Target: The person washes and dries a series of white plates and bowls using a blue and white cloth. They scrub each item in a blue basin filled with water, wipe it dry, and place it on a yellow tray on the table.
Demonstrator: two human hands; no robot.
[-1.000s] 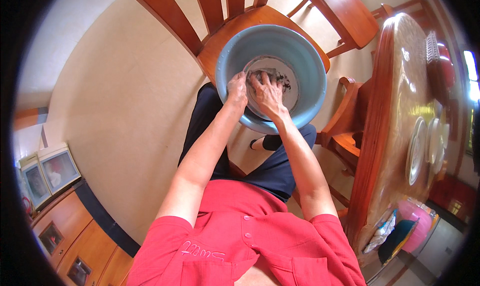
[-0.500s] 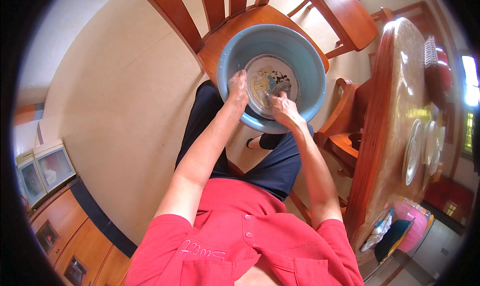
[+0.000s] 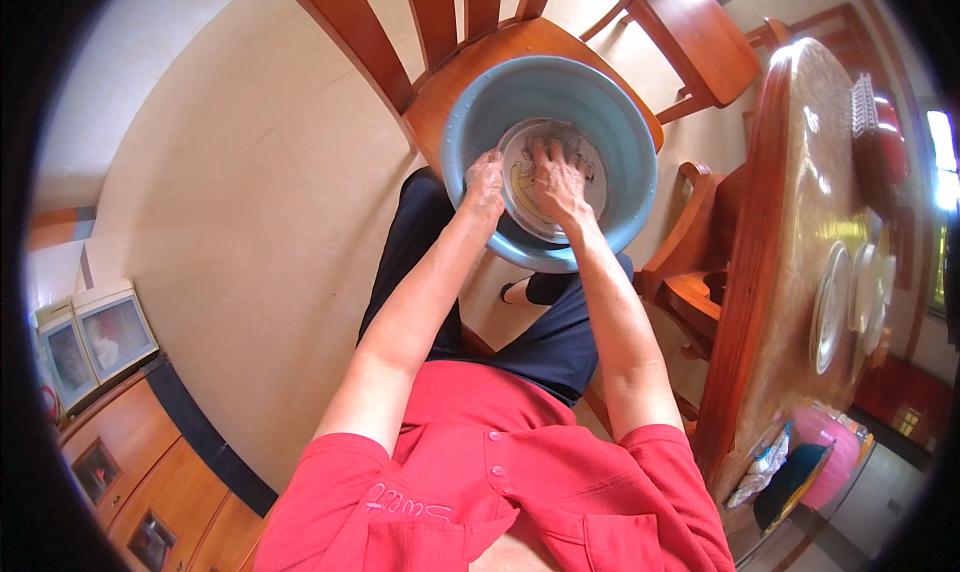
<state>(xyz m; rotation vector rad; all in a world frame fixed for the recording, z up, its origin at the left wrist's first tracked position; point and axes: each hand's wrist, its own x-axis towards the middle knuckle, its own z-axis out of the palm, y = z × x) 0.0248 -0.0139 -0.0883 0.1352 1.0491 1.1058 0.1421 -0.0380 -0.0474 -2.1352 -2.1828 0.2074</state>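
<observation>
A round, pale plate (image 3: 524,190) with a cartoon picture and a clear rim lies tilted inside a blue-grey basin (image 3: 636,182). At its left rim my left hand (image 3: 485,184) is closed, holding the edge. My right hand (image 3: 560,180) reaches over the plate's face with its fingers spread and pressing down. Under and beyond those fingertips shows a grey, mesh-like scrubber (image 3: 566,135), partly hidden by the hand. The basin rests on the seat of a wooden chair (image 3: 430,112), in front of my knees.
To the right stands a wooden table (image 3: 775,302) with a stack of plates (image 3: 830,307), a red container (image 3: 888,147) and pink and dark items near its close end. Another wooden chair (image 3: 690,242) is tucked beside it. A low wooden cabinet (image 3: 150,472) is at the lower left.
My right hand has moved up across the plate with the scrubber, its fingers now more spread. My left hand stays on the plate's left rim.
</observation>
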